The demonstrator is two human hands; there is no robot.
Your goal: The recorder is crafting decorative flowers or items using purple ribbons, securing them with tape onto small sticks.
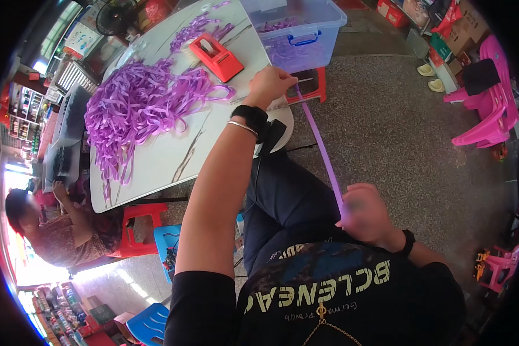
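Observation:
A purple ribbon strap (pixel 322 144) is stretched in a straight line between my two hands. Its upper end is pinched in the closed fingers of my left hand (pixel 269 85), just off the table's right edge. A thin pale stick-like piece shows beside those fingertips; its kind is unclear. Low on the right, close to my body, my right hand (pixel 368 214) is closed around the strap's other end. A large tangled heap of purple straps (pixel 135 106) lies on the white marble-look table (pixel 213 135), left of my left hand. Behind that hand stands a red tape dispenser (pixel 218 56).
A clear plastic bin (pixel 311 49) with more purple straps stands beyond my left hand, above a red stool (pixel 317 89). At left another person (pixel 63 230) sits by the table. Pink chairs (pixel 493 109) stand at right, a blue chair (pixel 150 326) at lower left.

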